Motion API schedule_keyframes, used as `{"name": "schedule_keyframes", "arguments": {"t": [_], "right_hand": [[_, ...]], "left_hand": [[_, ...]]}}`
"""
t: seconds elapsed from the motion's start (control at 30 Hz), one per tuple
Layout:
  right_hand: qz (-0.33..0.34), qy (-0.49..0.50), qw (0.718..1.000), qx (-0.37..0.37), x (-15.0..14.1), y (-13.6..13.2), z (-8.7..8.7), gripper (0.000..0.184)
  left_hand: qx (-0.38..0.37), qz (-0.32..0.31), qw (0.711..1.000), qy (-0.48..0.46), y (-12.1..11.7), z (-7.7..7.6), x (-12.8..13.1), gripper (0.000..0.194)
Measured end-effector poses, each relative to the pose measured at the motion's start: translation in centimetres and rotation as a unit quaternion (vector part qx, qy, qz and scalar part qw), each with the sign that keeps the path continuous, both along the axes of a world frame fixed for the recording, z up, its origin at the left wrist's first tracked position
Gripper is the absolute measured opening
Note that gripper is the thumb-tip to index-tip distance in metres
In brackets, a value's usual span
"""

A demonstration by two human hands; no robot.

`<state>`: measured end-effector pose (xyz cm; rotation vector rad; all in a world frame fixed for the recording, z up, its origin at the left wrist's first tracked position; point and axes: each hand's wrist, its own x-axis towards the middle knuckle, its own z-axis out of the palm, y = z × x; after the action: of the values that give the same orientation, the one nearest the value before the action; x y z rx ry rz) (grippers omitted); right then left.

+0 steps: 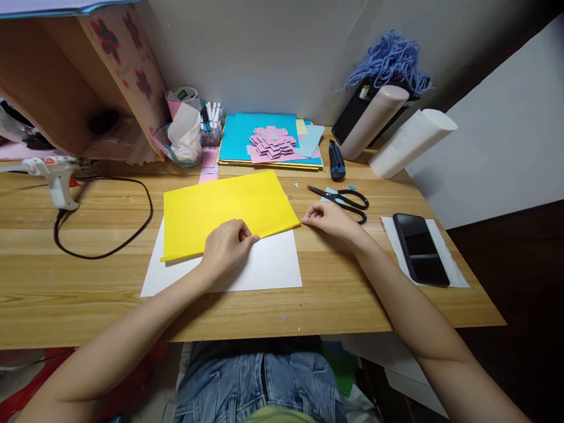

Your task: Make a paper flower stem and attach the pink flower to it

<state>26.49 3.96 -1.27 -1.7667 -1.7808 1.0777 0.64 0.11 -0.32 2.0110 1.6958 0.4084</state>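
A yellow sheet of paper (220, 205) lies tilted on top of a white sheet (268, 264) in the middle of the wooden desk (66, 294). My left hand (227, 247) pinches the yellow sheet's near edge between thumb and fingers. My right hand (330, 220) pinches the sheet's near right corner. Both hands rest low on the desk.
Black scissors (343, 200) lie just beyond my right hand. A black phone (420, 248) sits on white paper at the right. A stack of coloured paper with a pink paper flower (272, 141) is at the back. A glue gun (55, 173) with black cable lies left. Two paper rolls (408, 144) lean back right.
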Motion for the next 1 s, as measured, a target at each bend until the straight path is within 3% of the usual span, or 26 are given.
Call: {"name": "schedule_keyframes", "arguments": {"t": [0.13,0.23,0.33,0.43,0.57,0.67,0.83,1.0], "right_hand": [[-0.007,0.076,0.992,0.102,-1.2,-0.5,0.9,0.018],[0.119,0.08,0.966,0.216,-2.8,-1.6,1.1,0.014],[0.255,0.006,0.916,0.309,-4.0,-2.5,0.3,0.013],[0.303,-0.073,0.879,0.361,-4.6,-2.7,-0.6,0.02],[0.321,-0.15,0.849,0.392,-4.8,-2.6,-0.6,0.023],[0.337,-0.197,0.836,0.385,-4.9,-2.7,-0.2,0.025],[0.348,-0.224,0.836,0.361,-5.1,-2.8,-0.1,0.027],[0.344,-0.21,0.844,0.355,-5.1,-2.7,-0.2,0.025]], "left_hand": [[-0.017,0.006,1.0,0.001,0.0,0.2,0.0,0.021],[-0.018,0.006,1.0,0.005,0.0,0.2,0.1,0.021],[-0.012,0.002,1.0,0.006,0.0,0.3,0.1,0.021],[-0.011,0.002,1.0,0.005,0.0,0.2,0.0,0.021],[-0.005,-0.011,1.0,0.011,-0.1,0.1,-0.1,0.02],[0.047,-0.076,0.995,0.038,-0.1,0.1,-0.3,0.017],[0.131,-0.188,0.964,0.137,-0.4,0.4,-0.3,0.023],[0.133,-0.227,0.939,0.223,-0.7,0.9,-0.1,0.023]]}}
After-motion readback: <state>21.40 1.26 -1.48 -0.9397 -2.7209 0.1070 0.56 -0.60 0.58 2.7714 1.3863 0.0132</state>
